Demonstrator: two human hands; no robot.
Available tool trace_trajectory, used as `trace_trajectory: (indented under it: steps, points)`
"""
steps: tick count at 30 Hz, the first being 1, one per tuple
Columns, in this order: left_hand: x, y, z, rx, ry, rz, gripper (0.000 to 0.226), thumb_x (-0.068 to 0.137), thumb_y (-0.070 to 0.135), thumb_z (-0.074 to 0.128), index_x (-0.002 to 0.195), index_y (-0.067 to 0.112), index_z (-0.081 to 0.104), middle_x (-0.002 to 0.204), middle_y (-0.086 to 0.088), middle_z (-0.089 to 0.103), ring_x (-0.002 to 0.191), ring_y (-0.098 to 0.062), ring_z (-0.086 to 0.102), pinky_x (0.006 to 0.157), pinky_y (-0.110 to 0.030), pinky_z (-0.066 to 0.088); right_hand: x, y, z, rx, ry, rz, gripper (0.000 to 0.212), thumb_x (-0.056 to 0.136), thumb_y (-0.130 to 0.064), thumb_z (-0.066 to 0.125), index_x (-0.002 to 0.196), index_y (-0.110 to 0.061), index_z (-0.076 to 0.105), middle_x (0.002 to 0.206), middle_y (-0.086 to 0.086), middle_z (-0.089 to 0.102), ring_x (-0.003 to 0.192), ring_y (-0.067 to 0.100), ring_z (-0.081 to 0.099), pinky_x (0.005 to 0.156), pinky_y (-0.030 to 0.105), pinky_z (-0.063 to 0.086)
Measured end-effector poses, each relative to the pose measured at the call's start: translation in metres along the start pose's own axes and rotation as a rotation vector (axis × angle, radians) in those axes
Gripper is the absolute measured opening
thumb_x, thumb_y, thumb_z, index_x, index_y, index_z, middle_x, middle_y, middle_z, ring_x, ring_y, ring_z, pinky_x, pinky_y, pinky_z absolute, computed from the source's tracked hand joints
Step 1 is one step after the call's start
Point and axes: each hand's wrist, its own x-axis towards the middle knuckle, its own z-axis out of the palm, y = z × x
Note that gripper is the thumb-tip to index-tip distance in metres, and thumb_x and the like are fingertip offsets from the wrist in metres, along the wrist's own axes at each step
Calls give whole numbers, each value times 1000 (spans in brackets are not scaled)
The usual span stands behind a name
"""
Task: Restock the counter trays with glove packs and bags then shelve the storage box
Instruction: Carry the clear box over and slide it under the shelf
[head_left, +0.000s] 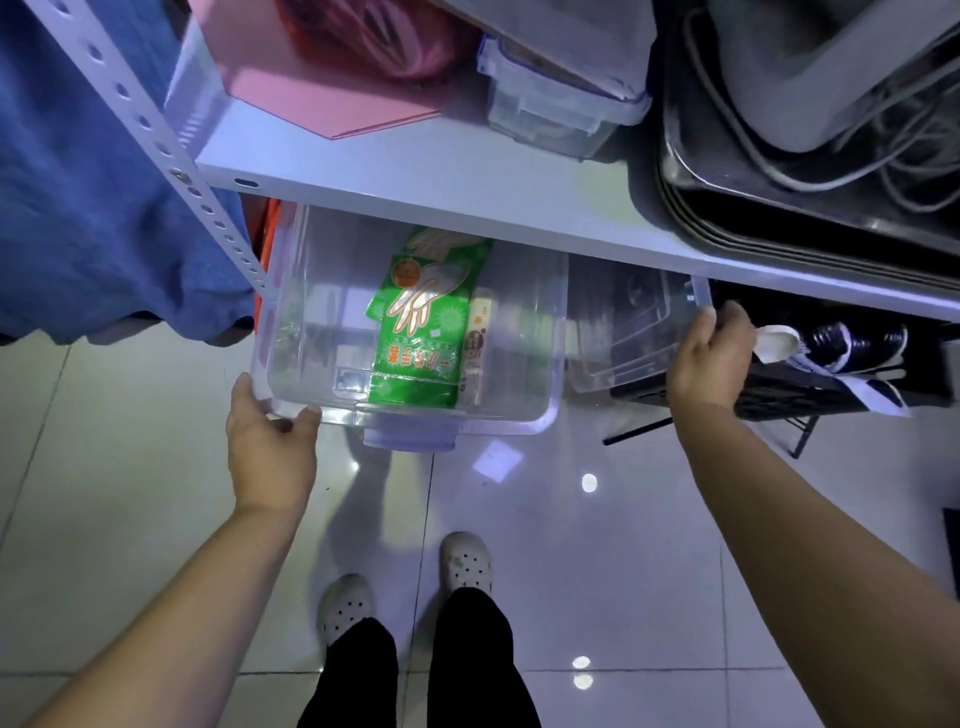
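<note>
A clear plastic storage box sits half under the white shelf board, its front sticking out over the floor. Inside it lies a green glove pack with a slim white pack beside it. My left hand grips the box's near left rim corner. My right hand holds the edge of a clear plastic piece, possibly the lid, at the box's right side.
The upper shelf carries a pink sheet, a small clear lidded container and stacked dark trays with a wire rack. A perforated shelf post stands left, blue cloth beside it. Dark items lie right. Tiled floor below.
</note>
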Motion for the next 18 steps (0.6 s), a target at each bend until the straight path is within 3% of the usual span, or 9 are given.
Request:
trace_trajectory:
  steps: [3,5,9,12,15,18]
  points:
    - [0,-5,2,-43,19,-6,63,85,12,62,139,16,30,122,-16,53,91,-34,61,89,-45,47,5,1,9,67,-93,66,40,101,-32,30,129,-7,44,120,14,54,115,29,50,91,33,37]
    - [1,-6,2,-77,23,15,61,84,10,62,137,15,32,115,-14,56,86,-31,60,84,-39,47,4,-1,8,130,-117,96,31,100,-28,32,118,-8,49,112,13,53,107,30,53,85,34,39]
    - [2,-5,1,-123,26,28,54,83,6,63,130,15,37,95,-7,58,74,-24,56,72,-28,39,-27,-14,11,181,-282,99,10,94,-15,42,87,-13,49,113,22,50,94,32,52,90,46,45]
    - [2,-3,-2,-120,16,25,47,82,7,64,122,18,42,92,-4,58,74,-25,57,67,-28,38,-67,-26,18,177,-391,48,11,88,-11,49,77,-10,50,97,12,43,83,20,42,75,34,39]
    - [8,0,-10,-45,-23,31,42,79,6,64,110,23,42,96,-9,59,75,-28,57,61,-31,40,-98,-38,29,133,-329,11,11,85,-11,54,86,0,55,98,8,40,85,15,37,80,31,37]
    - [18,-1,-23,20,-78,26,45,79,4,60,119,16,46,111,-14,58,86,-30,59,76,-40,48,-131,-56,42,84,-229,-66,24,86,-9,58,106,5,56,101,10,41,94,20,41,91,38,40]
